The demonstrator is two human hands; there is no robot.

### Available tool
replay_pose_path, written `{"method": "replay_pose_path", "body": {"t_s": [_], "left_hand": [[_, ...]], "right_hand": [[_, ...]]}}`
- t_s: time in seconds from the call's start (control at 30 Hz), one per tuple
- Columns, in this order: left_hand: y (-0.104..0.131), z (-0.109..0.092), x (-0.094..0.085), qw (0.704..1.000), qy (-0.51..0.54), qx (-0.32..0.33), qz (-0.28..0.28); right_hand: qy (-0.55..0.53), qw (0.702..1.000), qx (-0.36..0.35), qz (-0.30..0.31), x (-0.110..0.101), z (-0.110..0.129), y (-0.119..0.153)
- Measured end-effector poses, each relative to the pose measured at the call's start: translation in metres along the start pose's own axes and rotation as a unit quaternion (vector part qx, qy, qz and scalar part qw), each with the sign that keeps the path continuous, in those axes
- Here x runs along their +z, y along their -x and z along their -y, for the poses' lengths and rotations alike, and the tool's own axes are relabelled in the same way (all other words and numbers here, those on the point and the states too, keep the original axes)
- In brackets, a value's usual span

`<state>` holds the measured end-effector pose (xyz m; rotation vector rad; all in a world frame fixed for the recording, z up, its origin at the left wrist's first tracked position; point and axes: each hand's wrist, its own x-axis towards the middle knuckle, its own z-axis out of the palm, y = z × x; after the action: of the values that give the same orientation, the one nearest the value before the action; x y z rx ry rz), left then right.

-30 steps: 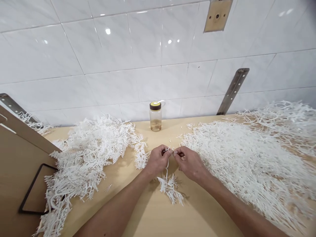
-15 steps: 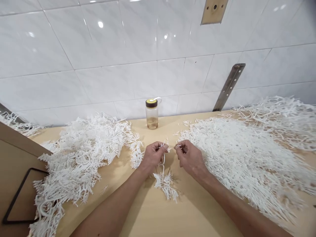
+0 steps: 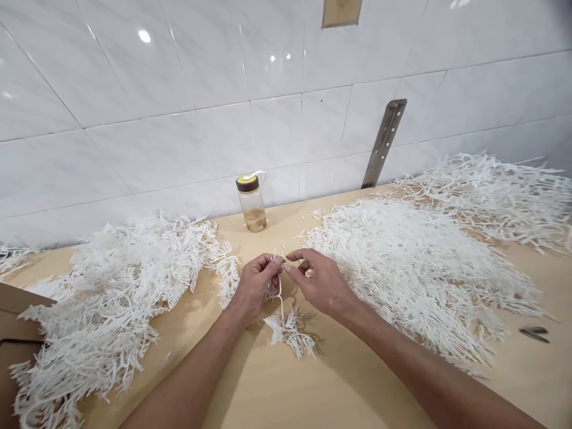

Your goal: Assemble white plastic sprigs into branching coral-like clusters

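Note:
My left hand (image 3: 255, 285) is closed in a pinch on a white branched plastic-looking sprig (image 3: 290, 335). Its stem hangs below the fingers and ends in a spread of fine twigs over the table. My right hand (image 3: 322, 282) meets the left fingertips, its thumb and forefinger closing on a small tip of the same sprig; the exact contact is too small to make out. Beside the left hand lies a small cluster of white twigs (image 3: 227, 274).
White branched pieces form a left heap (image 3: 120, 292) and a right heap (image 3: 402, 262), with longer branches (image 3: 496, 185) behind. A bottle (image 3: 254, 208) holding brownish liquid stands near the tiled wall. A dark slim tool (image 3: 533, 334) lies far right on the wooden table (image 3: 348, 381).
My right hand has come left, from a gap beside the left hand to its fingertips. The view has swung right, bringing the dark tool into sight. The left hand keeps its sprig.

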<state>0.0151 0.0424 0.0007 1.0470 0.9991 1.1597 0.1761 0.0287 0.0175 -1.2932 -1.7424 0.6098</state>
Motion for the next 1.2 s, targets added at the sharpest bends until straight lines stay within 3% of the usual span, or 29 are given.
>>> {"method": "replay_pose_path", "body": {"t_s": [0.4,0.67,0.77,0.97,1.1,1.2], "left_hand": [[0.002,-0.002,0.003,0.999,-0.052,0.004,0.001],[0.007,0.000,0.008,0.980,-0.178,0.081,-0.023],[0.008,-0.003,0.009,0.982,-0.166,0.084,-0.031],[0.001,-0.003,0.004,0.998,-0.058,0.007,-0.034],[-0.001,-0.002,0.003,0.999,-0.007,-0.017,-0.037],[-0.001,-0.004,0.004,0.999,0.008,-0.022,-0.044]], "right_hand": [[0.002,1.000,0.021,0.016,0.004,0.001,0.000],[0.072,0.988,0.135,0.019,0.009,-0.002,-0.003],[0.016,0.985,0.170,0.001,0.006,-0.003,-0.006],[-0.117,0.976,0.181,-0.018,-0.001,-0.002,-0.006],[-0.121,0.979,0.163,-0.034,-0.002,-0.010,-0.007],[-0.052,0.993,0.086,-0.068,-0.002,-0.011,-0.007]]}}
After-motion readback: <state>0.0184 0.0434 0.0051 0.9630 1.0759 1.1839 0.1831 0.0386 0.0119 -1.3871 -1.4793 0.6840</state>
